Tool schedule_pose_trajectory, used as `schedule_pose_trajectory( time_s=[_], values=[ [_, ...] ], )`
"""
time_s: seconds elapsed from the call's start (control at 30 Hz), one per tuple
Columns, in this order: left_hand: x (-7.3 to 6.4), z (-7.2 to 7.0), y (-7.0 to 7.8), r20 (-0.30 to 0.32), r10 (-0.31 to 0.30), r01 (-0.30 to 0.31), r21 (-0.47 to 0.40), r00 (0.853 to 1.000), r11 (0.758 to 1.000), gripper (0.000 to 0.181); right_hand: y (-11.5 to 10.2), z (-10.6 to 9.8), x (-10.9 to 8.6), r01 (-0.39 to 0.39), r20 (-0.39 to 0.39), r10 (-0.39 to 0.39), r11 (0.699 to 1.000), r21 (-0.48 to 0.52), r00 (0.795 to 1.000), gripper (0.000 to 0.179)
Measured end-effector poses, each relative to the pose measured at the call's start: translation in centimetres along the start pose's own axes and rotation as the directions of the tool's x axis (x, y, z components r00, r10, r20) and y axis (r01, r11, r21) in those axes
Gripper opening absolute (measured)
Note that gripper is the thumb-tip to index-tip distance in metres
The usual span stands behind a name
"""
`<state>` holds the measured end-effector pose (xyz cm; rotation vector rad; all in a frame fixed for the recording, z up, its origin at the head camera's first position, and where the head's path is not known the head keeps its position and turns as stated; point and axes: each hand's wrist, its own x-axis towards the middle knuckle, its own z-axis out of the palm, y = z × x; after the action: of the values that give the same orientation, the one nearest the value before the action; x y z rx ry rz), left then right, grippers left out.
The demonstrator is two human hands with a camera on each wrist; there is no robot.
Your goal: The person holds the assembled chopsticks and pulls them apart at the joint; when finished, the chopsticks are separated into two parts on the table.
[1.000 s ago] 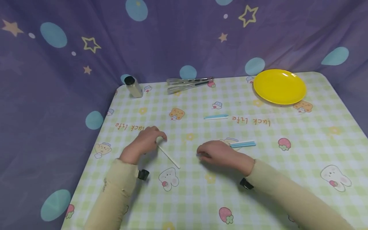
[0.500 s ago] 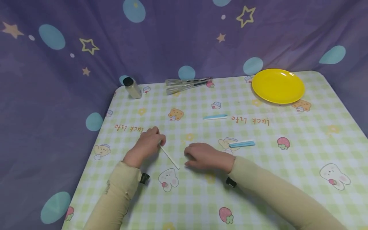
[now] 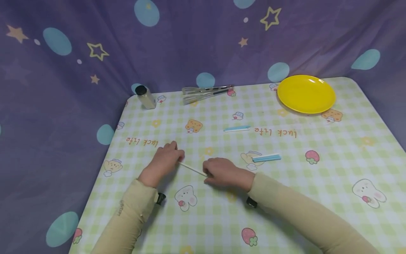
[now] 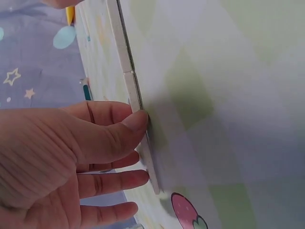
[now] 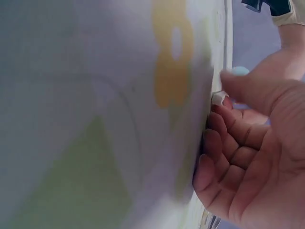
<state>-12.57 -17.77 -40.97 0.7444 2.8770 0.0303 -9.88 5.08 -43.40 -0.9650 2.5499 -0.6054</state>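
Observation:
My left hand (image 3: 166, 158) pinches a thin, flat white stick (image 3: 192, 168) near one end, over the middle left of the table. In the left wrist view, thumb and forefinger grip the white stick (image 4: 125, 55), which has a seam across it; the other fingers extend loosely. My right hand (image 3: 223, 173) is at the stick's other end, palm side towards the left hand. In the right wrist view, a white tip (image 5: 219, 98) lies against the forefinger, with the thumb apart from it and the remaining fingers curled against the cloth.
Blue and white sticks (image 3: 267, 158) lie right of the right hand, and another blue and white pair (image 3: 237, 128) lies further back. Two whisks (image 3: 206, 95), a black-capped jar (image 3: 146, 97) and a yellow plate (image 3: 306, 94) line the rear of the checked tablecloth (image 3: 285, 211).
My right hand has moved left, towards the stick. The white stick has swung so its free end now lies between the right thumb and forefinger; the left hand keeps its pinch.

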Motion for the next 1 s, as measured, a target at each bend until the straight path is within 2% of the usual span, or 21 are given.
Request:
schedule_pose_trajectory(
  time_s=[0.1, 0.3, 0.47, 0.6, 0.7, 0.87, 1.0],
  values=[
    [-0.1, -0.1, 0.3, -0.01, 0.011, -0.011, 0.002, 1.0, 1.0, 0.015, -0.1, -0.1, 0.1, -0.046, 0.012, 0.046, 0.999, -0.019, 0.999, 0.01],
    [-0.1, -0.3, 0.7, -0.008, 0.018, -0.018, 0.017, 1.0, 1.0, 0.011, 0.2, -0.6, -0.4, -0.095, -0.01, 0.096, 0.995, 0.041, 0.995, 0.009],
    [0.1, -0.2, 0.9, -0.074, 0.06, -0.061, -0.016, 0.995, 0.998, 0.014, 1.2, -1.2, -1.3, -0.104, -0.063, 0.111, 0.989, 0.103, 0.992, 0.006],
    [0.4, -0.2, 1.4, -0.151, 0.101, -0.111, -0.06, 0.983, 0.992, 0.019, 2.5, -2.4, -2.2, -0.092, -0.12, 0.109, 0.986, 0.141, 0.987, 0.003],
    [0.8, -0.3, 2.0, -0.195, 0.122, -0.138, -0.066, 0.973, 0.988, 0.015, 3.4, -3.5, -3.1, -0.077, -0.153, 0.1, 0.986, 0.148, 0.983, 0.002],
    [1.8, -0.5, 3.3, -0.256, 0.157, -0.187, -0.098, 0.954, 0.977, 0.005, 4.9, -5.1, -4.5, -0.111, -0.187, 0.138, 0.983, 0.147, 0.973, 0.004],
    [2.6, -0.6, 4.6, -0.296, 0.16, -0.214, -0.161, 0.942, 0.963, 0.005, 6.2, -5.9, -5.8, -0.139, -0.213, 0.172, 0.977, 0.164, 0.962, 0.005]
  ],
)
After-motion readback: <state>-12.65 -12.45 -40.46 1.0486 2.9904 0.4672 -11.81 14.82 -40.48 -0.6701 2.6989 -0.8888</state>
